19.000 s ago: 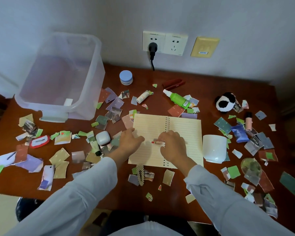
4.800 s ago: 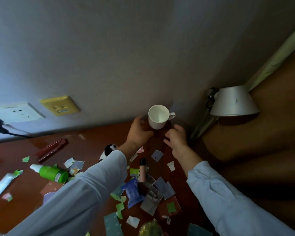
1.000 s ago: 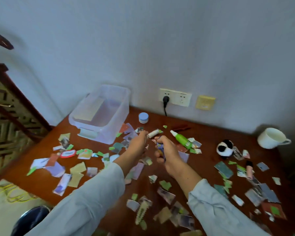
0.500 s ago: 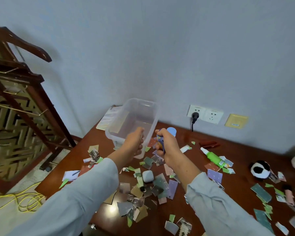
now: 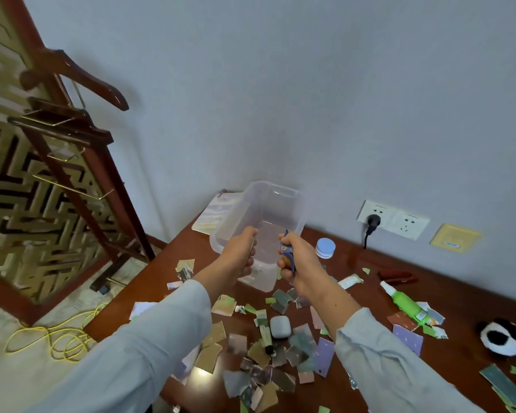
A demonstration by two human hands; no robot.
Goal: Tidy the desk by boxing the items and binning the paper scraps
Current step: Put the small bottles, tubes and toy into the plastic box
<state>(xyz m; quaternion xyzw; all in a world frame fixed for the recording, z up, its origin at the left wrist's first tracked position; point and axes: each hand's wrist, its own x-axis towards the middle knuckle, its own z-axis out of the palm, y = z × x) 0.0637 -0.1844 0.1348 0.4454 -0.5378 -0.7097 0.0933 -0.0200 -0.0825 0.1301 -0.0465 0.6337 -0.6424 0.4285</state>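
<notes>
A clear plastic box stands at the desk's back left corner. My left hand hovers at its near rim, fingers curled around a thin grey item that I cannot identify. My right hand is beside it, fist closed on a small blue-purple packet held upright over the box's front edge. Paper scraps litter the desk under my forearms, around a white earbud case.
A blue-lidded jar, white tube, green bottle, red item and panda plush lie to the right. A notebook sits behind the box. A wooden rack and yellow cable are left of the desk.
Both hands have moved left and away from me, from above the scraps to the box's near rim. The right hand keeps hold of the blue packet.
</notes>
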